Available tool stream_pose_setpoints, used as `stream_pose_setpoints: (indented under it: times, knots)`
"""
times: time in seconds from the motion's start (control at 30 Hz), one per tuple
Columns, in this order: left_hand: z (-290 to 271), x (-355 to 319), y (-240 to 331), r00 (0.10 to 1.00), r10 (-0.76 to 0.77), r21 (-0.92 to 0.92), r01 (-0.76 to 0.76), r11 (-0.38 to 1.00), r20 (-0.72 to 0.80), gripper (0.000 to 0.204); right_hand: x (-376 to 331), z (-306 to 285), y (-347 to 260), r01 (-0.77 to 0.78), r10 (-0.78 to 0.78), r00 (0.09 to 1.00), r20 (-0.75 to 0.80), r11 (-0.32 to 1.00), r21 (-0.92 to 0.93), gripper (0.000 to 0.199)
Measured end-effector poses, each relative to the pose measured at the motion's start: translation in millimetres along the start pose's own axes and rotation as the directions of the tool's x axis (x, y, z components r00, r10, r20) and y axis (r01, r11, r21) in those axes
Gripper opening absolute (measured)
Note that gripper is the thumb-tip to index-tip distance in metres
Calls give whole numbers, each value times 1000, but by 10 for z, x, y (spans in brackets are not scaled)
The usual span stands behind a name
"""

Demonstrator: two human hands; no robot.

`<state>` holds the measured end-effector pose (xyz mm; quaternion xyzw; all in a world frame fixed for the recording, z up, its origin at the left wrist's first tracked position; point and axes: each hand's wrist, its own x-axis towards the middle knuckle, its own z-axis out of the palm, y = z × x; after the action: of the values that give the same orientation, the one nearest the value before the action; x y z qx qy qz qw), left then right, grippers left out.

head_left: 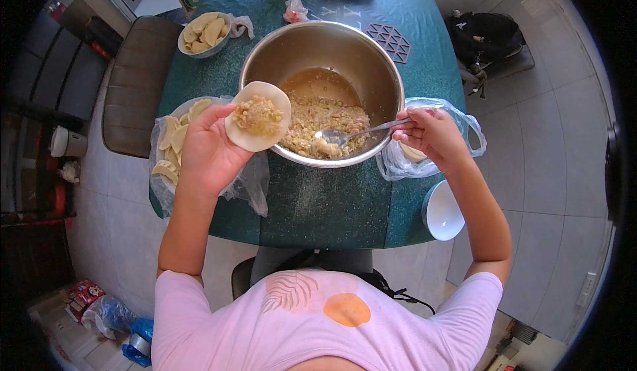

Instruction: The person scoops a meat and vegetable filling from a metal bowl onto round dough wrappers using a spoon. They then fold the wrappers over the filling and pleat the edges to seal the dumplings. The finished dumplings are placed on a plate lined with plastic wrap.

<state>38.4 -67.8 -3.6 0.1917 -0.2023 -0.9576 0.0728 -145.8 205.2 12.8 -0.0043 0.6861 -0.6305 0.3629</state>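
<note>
My left hand (207, 147) holds a round dumpling wrapper (247, 137) flat, with a mound of minced filling (259, 115) on its middle. The wrapper hangs over the near left rim of a large steel bowl (318, 38). Pinched in my right hand (431, 132) is the handle of a metal spoon (371, 130). Its bowl end rests in the mass of filling (320, 116) inside the steel bowl and carries some of it. Behind my right hand, a clear plastic bag (398, 165) holds pale round wrappers (413, 153), partly covered by the hand.
Folded dumplings (174, 137) lie in a plastic-lined dish left of my left hand. More fill a bowl (199, 53) farther back. A small white bowl (443, 210) stands at the table's right edge. A lattice trivet (389, 42) lies beyond the steel bowl on the green tablecloth (325, 205).
</note>
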Motion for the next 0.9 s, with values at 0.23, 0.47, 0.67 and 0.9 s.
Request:
stream_pose_setpoints:
  times: [0.23,0.47,0.67,0.9]
  knots:
    - [88,54,-123,999,-48,-11,49,999,8,46,-129,-142,-210,199,-197,980,-29,966,162,23]
    - [268,189,-344,967,-194,-143,218,966,164,45,-492,244,-208,626,-624,767,151,779,44,24]
    - [287,195,-338,958,-202,-123,230,965,206,55,-774,327,-112,907,-732,308,608,34,-419,19]
    - [299,179,-333,965,-191,-69,206,976,179,53,-849,304,-88,935,-705,176,687,-99,-341,26]
